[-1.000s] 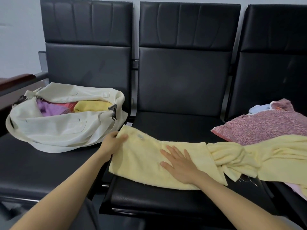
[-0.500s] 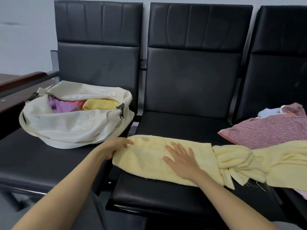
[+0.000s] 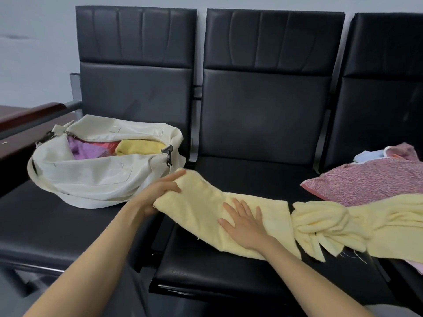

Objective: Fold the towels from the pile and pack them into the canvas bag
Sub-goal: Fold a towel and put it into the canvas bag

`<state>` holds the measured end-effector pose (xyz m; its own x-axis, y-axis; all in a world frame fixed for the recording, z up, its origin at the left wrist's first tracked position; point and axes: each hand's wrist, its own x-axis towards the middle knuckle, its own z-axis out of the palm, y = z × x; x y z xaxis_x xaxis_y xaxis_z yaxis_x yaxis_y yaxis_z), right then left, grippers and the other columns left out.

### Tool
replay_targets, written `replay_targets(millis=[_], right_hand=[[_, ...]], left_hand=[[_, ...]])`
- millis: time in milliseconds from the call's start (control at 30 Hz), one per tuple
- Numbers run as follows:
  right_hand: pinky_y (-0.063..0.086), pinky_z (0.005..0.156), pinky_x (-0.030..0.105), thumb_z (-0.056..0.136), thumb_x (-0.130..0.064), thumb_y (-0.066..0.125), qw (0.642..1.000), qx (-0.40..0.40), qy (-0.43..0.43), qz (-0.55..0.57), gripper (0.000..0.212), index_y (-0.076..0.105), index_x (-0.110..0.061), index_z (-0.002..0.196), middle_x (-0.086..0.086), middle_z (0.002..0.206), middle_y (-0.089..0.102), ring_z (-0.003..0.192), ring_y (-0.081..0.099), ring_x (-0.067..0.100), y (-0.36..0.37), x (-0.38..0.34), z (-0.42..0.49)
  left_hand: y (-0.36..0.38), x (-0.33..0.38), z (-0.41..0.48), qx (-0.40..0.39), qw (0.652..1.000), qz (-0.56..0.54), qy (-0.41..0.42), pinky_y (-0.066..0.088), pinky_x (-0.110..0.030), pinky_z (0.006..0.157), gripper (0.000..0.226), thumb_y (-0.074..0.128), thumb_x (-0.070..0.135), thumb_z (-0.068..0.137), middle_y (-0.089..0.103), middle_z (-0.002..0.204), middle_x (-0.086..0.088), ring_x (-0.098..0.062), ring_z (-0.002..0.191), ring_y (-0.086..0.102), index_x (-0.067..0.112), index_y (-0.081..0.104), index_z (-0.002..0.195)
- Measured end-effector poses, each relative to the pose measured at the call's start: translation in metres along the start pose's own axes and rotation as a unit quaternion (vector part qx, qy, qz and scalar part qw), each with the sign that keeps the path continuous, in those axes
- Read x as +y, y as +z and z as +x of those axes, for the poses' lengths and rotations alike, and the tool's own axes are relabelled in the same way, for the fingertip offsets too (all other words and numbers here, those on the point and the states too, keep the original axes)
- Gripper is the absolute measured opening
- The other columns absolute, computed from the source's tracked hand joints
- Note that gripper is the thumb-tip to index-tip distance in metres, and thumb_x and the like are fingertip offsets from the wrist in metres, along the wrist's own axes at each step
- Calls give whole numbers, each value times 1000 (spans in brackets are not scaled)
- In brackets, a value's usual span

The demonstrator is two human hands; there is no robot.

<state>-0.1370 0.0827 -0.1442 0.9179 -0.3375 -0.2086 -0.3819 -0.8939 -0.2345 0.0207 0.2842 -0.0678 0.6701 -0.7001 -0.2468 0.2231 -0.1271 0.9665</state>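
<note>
A long pale yellow towel lies across the middle black seat and trails, bunched, onto the right seat. My left hand grips its left end, lifted a little off the seat. My right hand presses flat on the towel's middle, fingers spread. The cream canvas bag lies open on the left seat, just left of my left hand; purple, red and yellow folded towels show inside. The pile on the right seat shows a pink speckled towel with a light blue one behind it.
Three black padded seats stand in a row against a pale wall. A dark wooden armrest runs along the far left. A gap separates the left and middle seats under my left forearm.
My left hand has closed on the towel's left end and raised it off the seat. My right hand stays flat on the towel. The view has shifted left.
</note>
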Motion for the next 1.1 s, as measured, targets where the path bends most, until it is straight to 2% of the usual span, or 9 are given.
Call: replay_targets(millis=[167, 267, 367, 500, 667, 767, 900, 1000, 1100], right_hand=[[-14, 115, 54, 97, -62, 16, 999, -14, -32, 15, 65, -1, -36, 154, -4, 162, -13, 148, -17, 16, 6, -50, 16], [2, 120, 50, 100, -38, 35, 987, -34, -55, 150, 54, 21, -34, 152, -1, 161, 13, 149, 6, 21, -7, -61, 29], [42, 105, 37, 99, -20, 43, 901, 8, -24, 434, 36, 51, -26, 134, -2, 133, 55, 127, 50, 21, -22, -47, 19], [53, 89, 29, 103, -22, 43, 840, 36, 74, 536, 30, 56, -10, 127, 3, 111, 65, 103, 65, 19, -39, 4, -7], [56, 77, 31, 104, -39, 35, 798, 4, 132, 588, 39, 61, -12, 117, 10, 101, 73, 93, 70, 21, -42, 46, -27], [53, 90, 36, 101, -48, 38, 837, -10, 142, 529, 41, 57, -22, 125, 2, 112, 68, 103, 65, 18, -44, 46, -21], [52, 93, 40, 90, -26, 64, 875, 2, 153, 458, 38, 48, -17, 123, 0, 111, 62, 101, 62, 16, -43, 45, -19], [52, 91, 38, 86, -16, 66, 875, -1, 143, 462, 52, 38, -18, 130, 2, 115, 58, 105, 60, 18, -44, 42, -19], [52, 91, 38, 86, -17, 62, 892, -1, 134, 433, 59, 31, -18, 136, 1, 118, 56, 106, 58, 19, -45, 40, -18]], left_hand=[[17, 13, -9, -61, 993, -83, 57, 50, -32, 85, 78, 59, 8, 66, 52, 133, -1, -25, 116, 56, 31, 48, 140], [34, 13, -9, -90, 992, -72, 43, 54, -31, 77, 78, 58, 7, 69, 55, 131, -9, -26, 104, 63, 28, 44, 142], [51, 13, -7, -115, 992, -52, 21, 55, -29, 75, 74, 57, -2, 77, 61, 121, -10, -23, 96, 67, 23, 41, 145], [82, 11, 7, -140, 990, 8, -2, 46, -36, 90, 76, 59, 1, 76, 58, 125, -16, -28, 106, 58, 24, 40, 145], [130, -2, 20, -188, 981, 46, -28, 53, -29, 73, 72, 59, 3, 88, 48, 115, 6, -15, 87, 63, 34, 34, 147], [133, -5, 20, -182, 982, 45, -34, 57, -33, 76, 61, 61, 16, 93, 40, 138, 1, -24, 103, 68, 31, 36, 147], [111, -7, 20, -52, 983, 172, 35, 56, -27, 78, 32, 58, 11, 94, 57, 124, -6, -17, 101, 63, 16, 57, 126], [88, -23, 23, 41, 927, 354, 112, 47, -26, 89, 25, 56, 16, 94, 57, 128, 1, -12, 110, 56, 22, 62, 118], [80, -41, 24, 33, 878, 455, 143, 31, -25, 105, 34, 53, 27, 98, 48, 140, -1, -19, 132, 42, 15, 56, 129]])
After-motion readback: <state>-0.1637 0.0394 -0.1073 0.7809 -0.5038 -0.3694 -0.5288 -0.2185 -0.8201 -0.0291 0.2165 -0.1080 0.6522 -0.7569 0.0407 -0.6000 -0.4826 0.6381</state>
